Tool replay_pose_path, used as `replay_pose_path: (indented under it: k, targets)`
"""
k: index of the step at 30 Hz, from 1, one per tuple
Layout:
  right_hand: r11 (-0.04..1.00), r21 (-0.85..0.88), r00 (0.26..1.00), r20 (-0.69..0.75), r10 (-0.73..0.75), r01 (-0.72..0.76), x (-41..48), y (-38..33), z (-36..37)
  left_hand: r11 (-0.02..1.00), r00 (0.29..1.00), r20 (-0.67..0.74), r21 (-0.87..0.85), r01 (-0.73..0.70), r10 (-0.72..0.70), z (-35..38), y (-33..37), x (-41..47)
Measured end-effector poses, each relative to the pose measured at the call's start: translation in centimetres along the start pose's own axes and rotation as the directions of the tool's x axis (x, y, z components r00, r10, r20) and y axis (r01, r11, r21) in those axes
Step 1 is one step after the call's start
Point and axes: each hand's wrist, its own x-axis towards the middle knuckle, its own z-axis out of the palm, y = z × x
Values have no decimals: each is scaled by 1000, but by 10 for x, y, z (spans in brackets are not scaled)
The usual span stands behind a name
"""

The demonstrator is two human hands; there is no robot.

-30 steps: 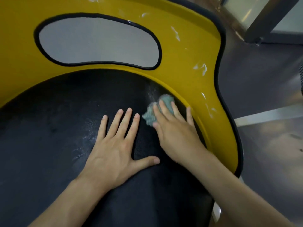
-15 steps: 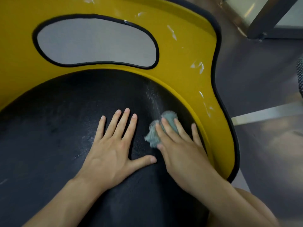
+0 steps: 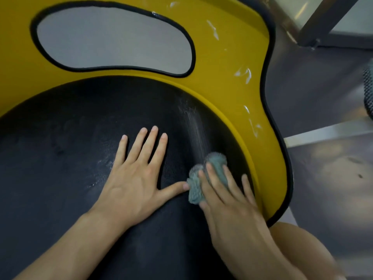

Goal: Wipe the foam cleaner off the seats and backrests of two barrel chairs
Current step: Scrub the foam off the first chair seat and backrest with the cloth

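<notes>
Grey-green cloth [image 3: 194, 190] on the right part of the black seat [image 3: 70, 148], nearer the person than before, pale foam streak [image 3: 194, 126] above it, right hand [image 3: 232, 205] pressing it with straight fingers, left hand [image 3: 131, 182] flat and spread, thumb touching the cloth, yellow backrest [image 3: 222, 77] with foam smears [image 3: 243, 73], grey floor [image 3: 323, 98] beyond.

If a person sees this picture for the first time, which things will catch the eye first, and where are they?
The bright yellow curved backrest with black edging fills the top and right, with white foam smears on its right side. In the middle, the left hand lies flat on the black seat. Beside it, the right hand presses a small grey-green cloth onto the seat near the yellow rim.
</notes>
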Motion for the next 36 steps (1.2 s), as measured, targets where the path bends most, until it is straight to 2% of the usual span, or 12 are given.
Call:
replay_pose_path:
  k: [4, 11, 18, 20, 24, 27, 30, 34, 36]
  targets:
    - [999, 1, 998, 45, 41, -42, 11, -1, -1, 1000, 1000, -17, 12, -12, 12, 3, -2, -1]
    - [992, 39, 992, -28, 121, -120, 110, 9, -28, 1000, 999, -34, 16, 4, -3, 5, -1, -6]
    - [1000, 1, 999, 29, 29, -29, -8, -8, -1, 1000, 999, -48, 21, -1, 2, 4, -1, -10]
    - [999, -8, 998, 39, 47, -47, -21, -8, 10, 1000, 999, -54, 27, 3, -2, 6, -2, -10]
    - [999, 21, 996, 78, 48, -50, 31, -8, -14, 1000, 998, -61, 29, -3, 4, 6, -2, -10]
    - [993, 50, 994, -18, 111, -110, 100, 0, -27, 999, 998, -62, 34, 3, -1, 7, -2, -10]
    - [986, 61, 987, -35, 160, -158, 125, -2, -31, 999, 998, -56, 35, 7, -5, 7, -1, -10]
    - [996, -9, 996, -37, 86, -87, 60, -15, -14, 999, 998, -56, 42, 7, -5, 7, -2, -11]
    - [1000, 10, 999, -22, 27, -27, 16, -19, -3, 999, 998, -59, 44, 9, -7, 6, -1, -11]
